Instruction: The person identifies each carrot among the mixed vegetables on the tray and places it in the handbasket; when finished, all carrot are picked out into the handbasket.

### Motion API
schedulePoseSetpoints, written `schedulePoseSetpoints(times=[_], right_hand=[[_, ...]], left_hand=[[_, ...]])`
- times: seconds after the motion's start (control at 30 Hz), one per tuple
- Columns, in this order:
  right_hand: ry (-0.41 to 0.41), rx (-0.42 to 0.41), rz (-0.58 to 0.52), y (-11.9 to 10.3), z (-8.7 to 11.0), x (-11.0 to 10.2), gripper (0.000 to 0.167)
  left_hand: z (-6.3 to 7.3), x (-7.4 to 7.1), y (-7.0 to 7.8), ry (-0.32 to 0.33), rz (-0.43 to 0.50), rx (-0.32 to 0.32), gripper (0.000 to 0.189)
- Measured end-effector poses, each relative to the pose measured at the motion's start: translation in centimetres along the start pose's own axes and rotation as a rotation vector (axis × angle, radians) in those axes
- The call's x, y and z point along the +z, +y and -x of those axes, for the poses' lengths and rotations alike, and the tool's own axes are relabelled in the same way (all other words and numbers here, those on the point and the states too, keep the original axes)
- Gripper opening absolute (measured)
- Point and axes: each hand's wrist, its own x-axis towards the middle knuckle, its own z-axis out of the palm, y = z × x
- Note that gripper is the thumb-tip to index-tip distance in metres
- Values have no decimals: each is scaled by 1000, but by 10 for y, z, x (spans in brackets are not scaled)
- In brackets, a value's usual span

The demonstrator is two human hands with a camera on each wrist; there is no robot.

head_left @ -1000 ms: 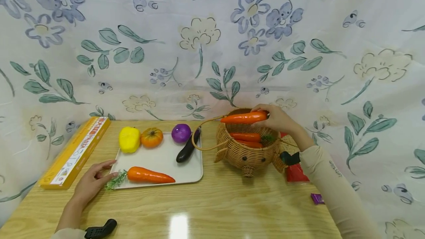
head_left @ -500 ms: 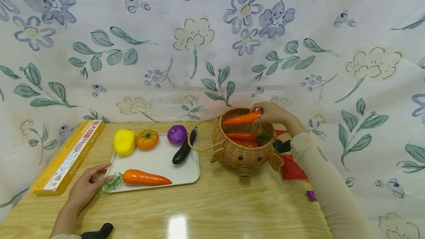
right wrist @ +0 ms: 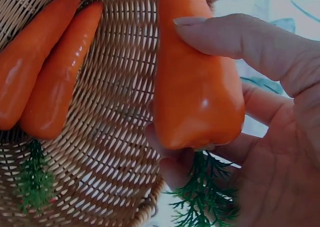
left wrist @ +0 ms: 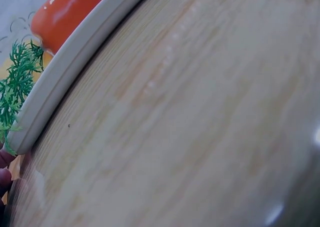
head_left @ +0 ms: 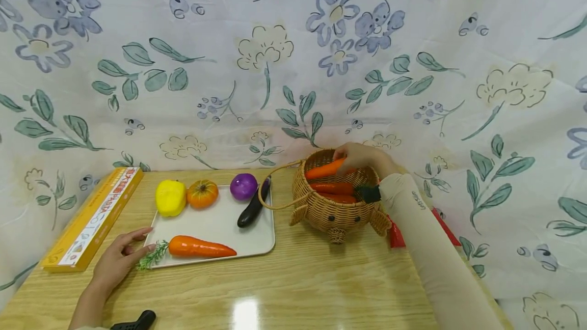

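Carrot [right wrist: 197, 97], glossy, in right hand [head_left: 359, 157]

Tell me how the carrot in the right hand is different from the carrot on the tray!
The held carrot is gripped by the right hand at the mouth of the basket; the tray carrot lies on the tray. In the head view, the held carrot narrows leftward, the tray carrot rightward. Both are orange with green, leafy tops.
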Motion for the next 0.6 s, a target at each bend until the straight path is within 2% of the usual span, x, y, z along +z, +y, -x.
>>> schedulePoseSetpoints(times=[0.17, 0.33, 0.47, 0.6], right_hand=[[-63, 25, -36, 1, -12, 7, 26], [-125, 90, -42, 5, -22, 15, 31], [-141, 133, -9, 8, -26, 21, 28], [-137, 133, 3, 13, -30, 23, 28]], left_hand=[[-1, 0, -1, 6, -2, 5, 55], [-1, 0, -1, 7, 5, 16, 54], [0, 1, 0, 11, 6, 8, 54], [1, 0, 0, 18, 16, -3, 54]])
